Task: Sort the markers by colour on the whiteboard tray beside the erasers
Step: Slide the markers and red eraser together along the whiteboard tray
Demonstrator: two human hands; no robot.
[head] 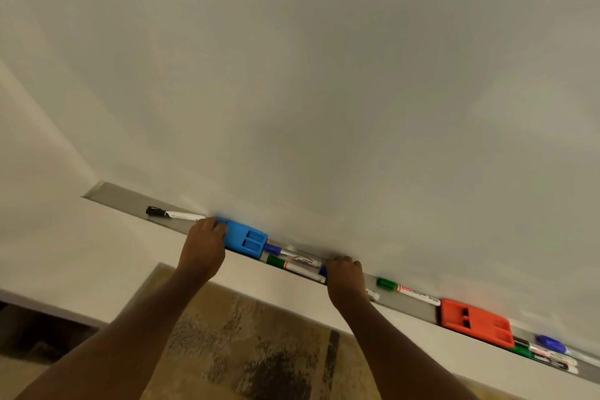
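Observation:
A grey tray (112, 196) runs along the foot of the whiteboard. My left hand (204, 245) grips the left end of the blue eraser (246, 239). A black-capped marker (172, 213) lies left of it. Right of the eraser lie a blue-capped marker (289, 254) and a green-capped marker (293, 266). My right hand (345, 279) is closed over a marker with a blue cap (322, 270); its white end (372, 295) sticks out to the right. Further right lie a green marker (407, 291), the orange eraser (475, 323), then a cluster of blue (550, 343), black and green markers.
The whiteboard (324, 91) fills the upper view. A cream wall (81, 253) lies below the tray, and a patterned brown carpet (246, 341) shows on the floor between my arms.

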